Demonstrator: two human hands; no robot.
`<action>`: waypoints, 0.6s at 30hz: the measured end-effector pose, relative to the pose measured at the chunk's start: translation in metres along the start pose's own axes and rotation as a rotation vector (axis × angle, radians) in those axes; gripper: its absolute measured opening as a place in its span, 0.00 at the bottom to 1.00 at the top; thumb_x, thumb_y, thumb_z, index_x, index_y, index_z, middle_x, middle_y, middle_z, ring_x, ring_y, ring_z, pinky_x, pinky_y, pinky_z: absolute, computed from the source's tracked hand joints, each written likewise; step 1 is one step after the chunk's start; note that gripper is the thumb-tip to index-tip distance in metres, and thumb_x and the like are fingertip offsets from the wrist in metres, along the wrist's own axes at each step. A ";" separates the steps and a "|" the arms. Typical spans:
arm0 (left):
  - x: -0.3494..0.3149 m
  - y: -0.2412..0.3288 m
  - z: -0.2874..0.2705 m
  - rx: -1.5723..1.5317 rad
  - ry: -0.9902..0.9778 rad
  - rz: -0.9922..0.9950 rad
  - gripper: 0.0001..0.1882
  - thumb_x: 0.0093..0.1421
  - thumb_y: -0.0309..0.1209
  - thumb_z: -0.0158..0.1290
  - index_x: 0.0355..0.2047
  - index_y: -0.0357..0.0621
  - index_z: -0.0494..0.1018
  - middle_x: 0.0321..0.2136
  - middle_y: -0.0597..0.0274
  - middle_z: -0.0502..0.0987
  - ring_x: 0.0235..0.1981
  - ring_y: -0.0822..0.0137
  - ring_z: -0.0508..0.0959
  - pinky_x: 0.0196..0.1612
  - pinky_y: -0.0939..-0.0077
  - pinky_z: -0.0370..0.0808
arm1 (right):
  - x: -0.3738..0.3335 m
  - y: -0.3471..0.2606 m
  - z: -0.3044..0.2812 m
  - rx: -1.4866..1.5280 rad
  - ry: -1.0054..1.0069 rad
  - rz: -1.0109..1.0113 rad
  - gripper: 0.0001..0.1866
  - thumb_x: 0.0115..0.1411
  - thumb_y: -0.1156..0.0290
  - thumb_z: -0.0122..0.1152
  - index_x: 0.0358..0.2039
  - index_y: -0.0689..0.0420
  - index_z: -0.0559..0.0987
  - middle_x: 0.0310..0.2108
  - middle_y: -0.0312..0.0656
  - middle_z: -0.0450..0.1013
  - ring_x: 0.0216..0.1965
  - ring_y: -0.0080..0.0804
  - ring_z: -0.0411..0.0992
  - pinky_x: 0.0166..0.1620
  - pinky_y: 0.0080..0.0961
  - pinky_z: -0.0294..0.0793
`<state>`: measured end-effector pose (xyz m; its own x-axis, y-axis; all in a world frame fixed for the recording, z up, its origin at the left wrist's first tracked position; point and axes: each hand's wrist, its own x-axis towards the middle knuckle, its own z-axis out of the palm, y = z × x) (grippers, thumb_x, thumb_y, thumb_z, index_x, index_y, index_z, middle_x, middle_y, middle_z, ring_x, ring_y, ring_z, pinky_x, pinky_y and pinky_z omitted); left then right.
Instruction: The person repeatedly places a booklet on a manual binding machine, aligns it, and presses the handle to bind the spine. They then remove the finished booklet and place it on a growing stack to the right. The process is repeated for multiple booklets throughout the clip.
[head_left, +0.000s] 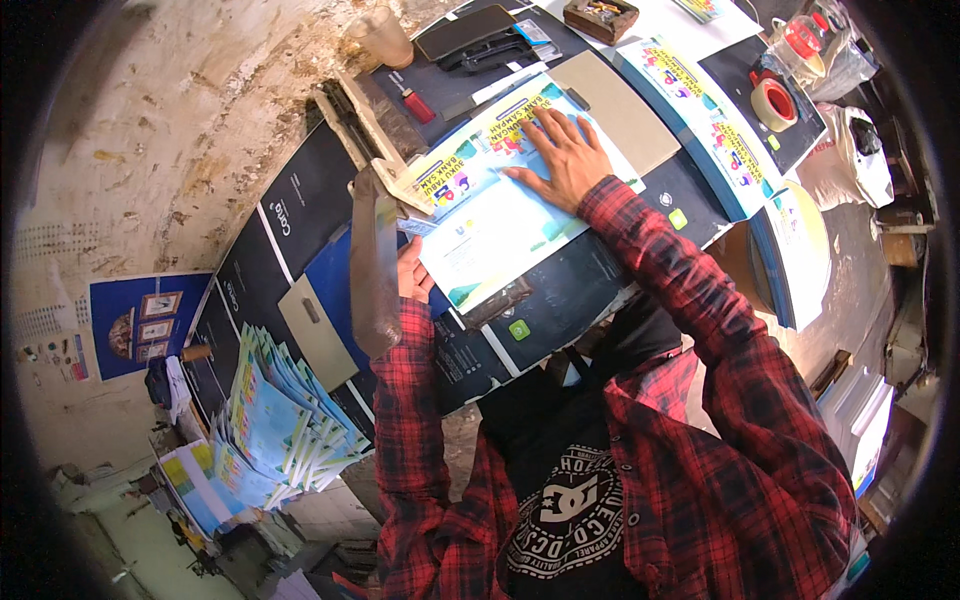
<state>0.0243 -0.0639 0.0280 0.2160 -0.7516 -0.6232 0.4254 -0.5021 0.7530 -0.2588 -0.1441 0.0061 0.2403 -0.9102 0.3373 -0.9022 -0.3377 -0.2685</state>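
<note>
red sleeves (680, 270) extended | right hand (566, 158) spread on sheet (500, 245) | left hand (412, 273): grip unclear

Leftward passage for a hand from the sheet (500, 245) is barred by the cutter arm (376, 265) and rightward passage is limited by the stack (712, 135), while a narrow tabletop (693, 195) strip is left open between stack and right sleeve (690, 275).

The brown lever (374, 270) hides part of the left hand (412, 272) and its sleeve (410, 390).
</note>
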 end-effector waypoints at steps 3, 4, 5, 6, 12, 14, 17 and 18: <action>0.002 -0.003 0.000 0.005 -0.009 0.006 0.20 0.63 0.33 0.57 0.51 0.32 0.70 0.47 0.51 0.77 0.49 0.58 0.78 0.54 0.61 0.75 | 0.000 -0.007 0.000 -0.106 -0.057 0.057 0.44 0.60 0.31 0.44 0.65 0.53 0.64 0.68 0.50 0.55 0.70 0.45 0.51 0.69 0.53 0.43; 0.001 -0.003 -0.004 0.008 0.003 0.012 0.21 0.63 0.33 0.57 0.51 0.32 0.70 0.47 0.51 0.77 0.49 0.59 0.78 0.55 0.61 0.75 | 0.000 -0.013 0.000 -0.099 -0.067 0.057 0.44 0.60 0.31 0.44 0.65 0.53 0.64 0.68 0.51 0.55 0.70 0.45 0.51 0.69 0.54 0.43; 0.000 -0.003 -0.008 0.012 0.015 0.018 0.21 0.63 0.34 0.57 0.51 0.33 0.70 0.48 0.51 0.77 0.50 0.59 0.78 0.55 0.62 0.74 | 0.000 -0.020 0.001 -0.092 -0.077 0.058 0.44 0.60 0.31 0.44 0.65 0.53 0.65 0.68 0.51 0.55 0.70 0.46 0.51 0.69 0.55 0.43; 0.002 -0.005 -0.020 -0.016 -0.002 0.006 0.21 0.63 0.34 0.57 0.51 0.34 0.70 0.48 0.52 0.77 0.50 0.59 0.78 0.55 0.62 0.74 | 0.001 -0.026 0.002 -0.086 -0.087 0.059 0.44 0.60 0.31 0.43 0.64 0.54 0.65 0.67 0.52 0.55 0.70 0.46 0.51 0.69 0.56 0.43; -0.001 -0.004 -0.047 -0.041 -0.016 0.037 0.22 0.63 0.34 0.57 0.54 0.37 0.71 0.48 0.53 0.78 0.50 0.60 0.78 0.55 0.63 0.73 | 0.001 -0.037 0.008 -0.059 -0.072 0.047 0.44 0.60 0.30 0.42 0.64 0.53 0.66 0.67 0.51 0.56 0.69 0.48 0.52 0.69 0.56 0.42; 0.000 -0.005 -0.038 0.004 0.033 0.034 0.22 0.63 0.34 0.57 0.54 0.36 0.70 0.47 0.53 0.78 0.49 0.60 0.78 0.54 0.63 0.74 | 0.001 -0.036 0.008 -0.046 -0.068 0.054 0.44 0.60 0.30 0.42 0.64 0.52 0.66 0.67 0.50 0.56 0.69 0.47 0.52 0.69 0.56 0.42; -0.002 0.000 -0.012 0.043 0.068 0.014 0.21 0.62 0.33 0.58 0.52 0.35 0.71 0.46 0.53 0.79 0.47 0.60 0.80 0.52 0.63 0.76 | 0.000 -0.023 0.006 -0.046 -0.030 0.060 0.44 0.59 0.30 0.43 0.63 0.52 0.67 0.67 0.50 0.57 0.69 0.46 0.52 0.69 0.55 0.44; -0.001 0.000 -0.004 0.037 0.068 0.007 0.20 0.62 0.32 0.58 0.51 0.35 0.72 0.45 0.52 0.79 0.46 0.60 0.80 0.51 0.63 0.77 | 0.000 -0.017 0.004 -0.049 -0.007 0.057 0.44 0.59 0.30 0.44 0.63 0.53 0.67 0.66 0.50 0.58 0.69 0.45 0.52 0.69 0.55 0.44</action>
<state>0.0273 -0.0611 0.0279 0.2784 -0.7251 -0.6298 0.3914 -0.5132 0.7638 -0.2423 -0.1392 0.0075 0.1907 -0.9293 0.3162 -0.9309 -0.2735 -0.2421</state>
